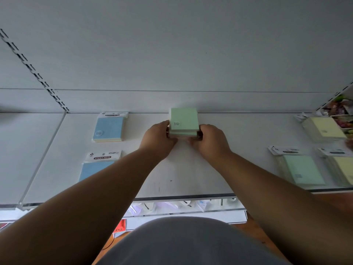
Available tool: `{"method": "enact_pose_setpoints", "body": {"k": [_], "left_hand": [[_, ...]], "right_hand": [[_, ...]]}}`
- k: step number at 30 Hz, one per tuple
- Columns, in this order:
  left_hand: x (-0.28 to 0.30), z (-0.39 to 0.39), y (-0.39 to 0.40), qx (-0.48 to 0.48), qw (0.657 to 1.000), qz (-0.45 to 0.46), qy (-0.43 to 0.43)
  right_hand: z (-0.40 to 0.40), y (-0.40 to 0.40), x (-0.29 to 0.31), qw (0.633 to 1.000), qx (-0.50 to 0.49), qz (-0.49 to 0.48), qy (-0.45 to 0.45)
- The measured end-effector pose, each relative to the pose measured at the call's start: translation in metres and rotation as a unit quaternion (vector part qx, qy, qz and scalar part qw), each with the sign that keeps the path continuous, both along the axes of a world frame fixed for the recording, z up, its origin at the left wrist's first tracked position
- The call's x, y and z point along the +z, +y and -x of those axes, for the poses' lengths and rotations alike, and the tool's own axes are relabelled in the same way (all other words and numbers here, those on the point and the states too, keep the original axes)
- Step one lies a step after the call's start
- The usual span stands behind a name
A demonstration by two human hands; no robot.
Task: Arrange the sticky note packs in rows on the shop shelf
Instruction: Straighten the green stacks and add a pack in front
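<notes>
A stack of green sticky note packs (183, 119) rests at the back middle of the white shelf (191, 176), against the back panel. My left hand (159, 138) grips its left side and my right hand (209, 141) grips its right side. Two blue packs lie to the left, one at the back (108, 128) and one nearer the front (95, 169), partly hidden by my left forearm. At the right lie a yellow pack stack (324, 129) at the back, a green pack (302, 169) and a yellow pack (343, 169) in front.
A clear plastic lip (181, 197) runs along the shelf's front edge. A divider (44, 155) separates a bay to the left. Colourful goods (340, 111) sit in a tray at the far right. A lower shelf with small items (181, 206) shows below.
</notes>
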State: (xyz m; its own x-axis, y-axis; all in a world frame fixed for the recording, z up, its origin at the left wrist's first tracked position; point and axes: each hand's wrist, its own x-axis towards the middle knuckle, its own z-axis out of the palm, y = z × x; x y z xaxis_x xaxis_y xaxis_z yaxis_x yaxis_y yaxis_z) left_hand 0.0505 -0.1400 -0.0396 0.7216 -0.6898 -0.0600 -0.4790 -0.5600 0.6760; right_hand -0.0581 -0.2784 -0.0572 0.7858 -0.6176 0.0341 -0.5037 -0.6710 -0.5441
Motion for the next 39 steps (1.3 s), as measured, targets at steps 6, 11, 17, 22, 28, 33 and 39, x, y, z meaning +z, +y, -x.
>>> {"method": "enact_pose_setpoints", "body": {"k": [6,11,17,22,28,33,39], "left_hand": [[-0.008,-0.002,0.002,0.053,0.999,0.002,0.014],[-0.002,-0.007,0.005,0.016,0.999,0.001,0.040],[-0.006,-0.007,0.003,0.002,0.999,-0.033,-0.029],[-0.012,-0.006,0.005,0.035,0.997,-0.058,-0.026],[-0.008,0.002,0.000,0.012,0.985,-0.131,-0.111],[-0.006,0.004,-0.002,-0.024,0.974,-0.158,-0.161],[-0.007,0.001,0.000,-0.013,0.975,-0.169,-0.144]], "right_hand": [[0.000,-0.004,0.002,1.000,0.018,0.017,-0.003],[0.002,-0.008,0.010,0.999,0.016,-0.027,0.025],[0.004,-0.010,0.021,0.998,0.045,-0.038,0.036],[0.005,-0.012,0.019,0.998,0.043,-0.025,0.037],[0.010,-0.014,0.014,0.999,0.046,-0.014,0.006],[0.006,-0.017,0.018,0.997,0.077,0.009,0.013],[0.010,-0.016,0.009,0.998,0.052,0.005,0.041]]}}
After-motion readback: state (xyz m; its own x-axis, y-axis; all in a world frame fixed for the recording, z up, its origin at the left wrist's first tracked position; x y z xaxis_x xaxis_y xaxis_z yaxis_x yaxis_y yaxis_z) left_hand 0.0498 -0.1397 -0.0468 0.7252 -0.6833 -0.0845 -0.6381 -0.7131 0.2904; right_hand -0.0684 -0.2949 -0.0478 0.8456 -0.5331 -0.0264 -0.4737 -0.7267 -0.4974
